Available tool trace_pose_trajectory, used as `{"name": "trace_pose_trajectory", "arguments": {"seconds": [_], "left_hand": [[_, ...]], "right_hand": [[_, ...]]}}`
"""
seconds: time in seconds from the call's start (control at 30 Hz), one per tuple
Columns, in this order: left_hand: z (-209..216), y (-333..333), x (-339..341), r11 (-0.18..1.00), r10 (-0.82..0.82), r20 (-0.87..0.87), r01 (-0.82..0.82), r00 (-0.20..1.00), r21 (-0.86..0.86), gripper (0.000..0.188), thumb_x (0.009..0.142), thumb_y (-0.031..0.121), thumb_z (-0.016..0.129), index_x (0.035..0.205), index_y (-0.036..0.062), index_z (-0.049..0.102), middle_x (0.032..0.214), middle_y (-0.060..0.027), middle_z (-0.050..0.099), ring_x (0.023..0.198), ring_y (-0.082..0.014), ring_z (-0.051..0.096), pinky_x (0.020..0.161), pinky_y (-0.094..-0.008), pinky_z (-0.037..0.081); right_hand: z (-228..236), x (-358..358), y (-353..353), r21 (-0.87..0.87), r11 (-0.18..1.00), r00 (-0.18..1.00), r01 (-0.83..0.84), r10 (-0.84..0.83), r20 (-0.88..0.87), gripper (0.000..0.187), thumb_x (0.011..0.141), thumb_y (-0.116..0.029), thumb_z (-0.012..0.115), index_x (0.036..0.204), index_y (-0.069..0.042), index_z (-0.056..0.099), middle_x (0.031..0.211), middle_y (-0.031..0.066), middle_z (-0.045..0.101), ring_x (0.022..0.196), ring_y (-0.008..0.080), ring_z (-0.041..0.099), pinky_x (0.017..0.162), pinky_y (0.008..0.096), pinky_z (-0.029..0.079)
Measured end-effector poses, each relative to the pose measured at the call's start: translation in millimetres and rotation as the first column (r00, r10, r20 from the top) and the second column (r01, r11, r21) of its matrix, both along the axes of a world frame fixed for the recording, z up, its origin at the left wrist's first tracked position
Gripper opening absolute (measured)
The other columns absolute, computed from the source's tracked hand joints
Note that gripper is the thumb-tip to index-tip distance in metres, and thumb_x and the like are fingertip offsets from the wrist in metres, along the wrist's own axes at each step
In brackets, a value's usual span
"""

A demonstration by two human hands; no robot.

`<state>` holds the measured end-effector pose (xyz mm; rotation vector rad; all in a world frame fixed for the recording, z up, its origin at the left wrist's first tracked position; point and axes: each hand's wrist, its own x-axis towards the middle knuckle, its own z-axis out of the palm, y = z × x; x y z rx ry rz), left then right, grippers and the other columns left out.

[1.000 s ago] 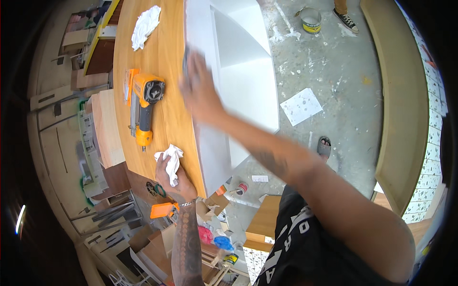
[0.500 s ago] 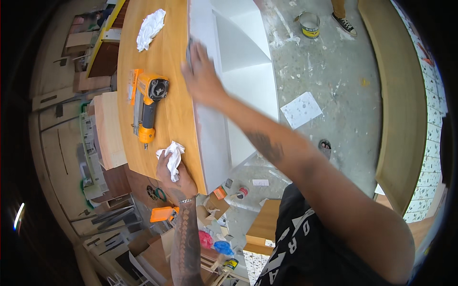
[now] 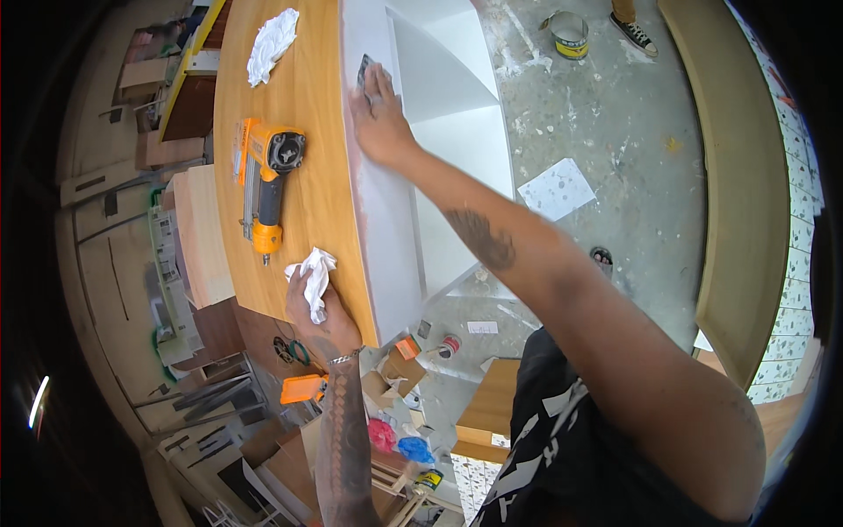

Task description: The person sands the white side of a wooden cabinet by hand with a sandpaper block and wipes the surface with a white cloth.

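Two hands had a narrow grip: the right hand [image 3: 379, 123] held a dark pad [image 3: 363, 68] on the white panel [image 3: 386, 228], its long axis and visible tip pointing up the view; the left hand [image 3: 328, 330] clutched a crumpled white cloth [image 3: 317, 266] on the wooden top [image 3: 325, 176].

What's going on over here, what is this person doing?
The person's right hand lies on the pale front face of a cabinet, with a small dark flat piece at its fingertips. The left hand has a crumpled white cloth on the wood-coloured top. A yellow-orange nail gun lies beyond it, untouched, with another white cloth farther along.
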<state>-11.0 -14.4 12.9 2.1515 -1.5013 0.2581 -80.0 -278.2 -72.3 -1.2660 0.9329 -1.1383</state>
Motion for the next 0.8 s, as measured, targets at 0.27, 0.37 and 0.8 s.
{"name": "trace_pose_trajectory", "arguments": {"seconds": [0.27, 0.37, 0.8], "left_hand": [[-1.5, 15.1, 11.7, 0.997, -0.01, -0.096, 0.003, 0.995, -0.076, 0.033, 0.095, 0.005, 0.053, 0.126, -0.006, 0.056, 0.129, -0.017, 0.06, 0.122, -0.0285, 0.054, 0.107, -0.0394, 0.038], [-3.6, 11.4, 10.6, 0.998, -0.029, -0.148, 0.02, 0.989, -0.067, 0.033, 0.09, 0.003, 0.057, 0.123, -0.0011, 0.058, 0.126, -0.0168, 0.059, 0.118, -0.0322, 0.055, 0.103, -0.043, 0.039], [-2.0, 15.4, 12.9, 0.999, 0.015, -0.135, -0.022, 0.991, -0.049, 0.031, 0.094, 0.006, 0.055, 0.124, -0.0014, 0.057, 0.131, -0.0173, 0.056, 0.121, -0.0312, 0.054, 0.106, -0.0432, 0.039]], "right_hand": [[-31.3, -61.8, 285.8, -0.163, 0.913, 0.927, -0.374, 0.368, -0.069, 0.075, 0.099, -0.026, 0.047, 0.155, 0.002, 0.006, 0.162, 0.0232, 0.002, 0.149, 0.0431, 0.004, 0.118, 0.0578, 0.011], [-36.7, -29.6, 186.1, -0.109, 0.975, 0.981, -0.193, 0.189, -0.045, 0.072, 0.101, -0.03, 0.042, 0.155, 0.0, 0.005, 0.162, 0.023, 0.003, 0.149, 0.0429, 0.005, 0.12, 0.0551, 0.009], [-36.4, -46.9, 263.0, -0.095, 0.973, 0.977, -0.211, 0.214, 0.024, 0.072, 0.1, -0.025, 0.045, 0.154, 0.004, 0.007, 0.161, 0.0262, 0.004, 0.148, 0.0458, 0.006, 0.121, 0.0507, 0.011]]}}
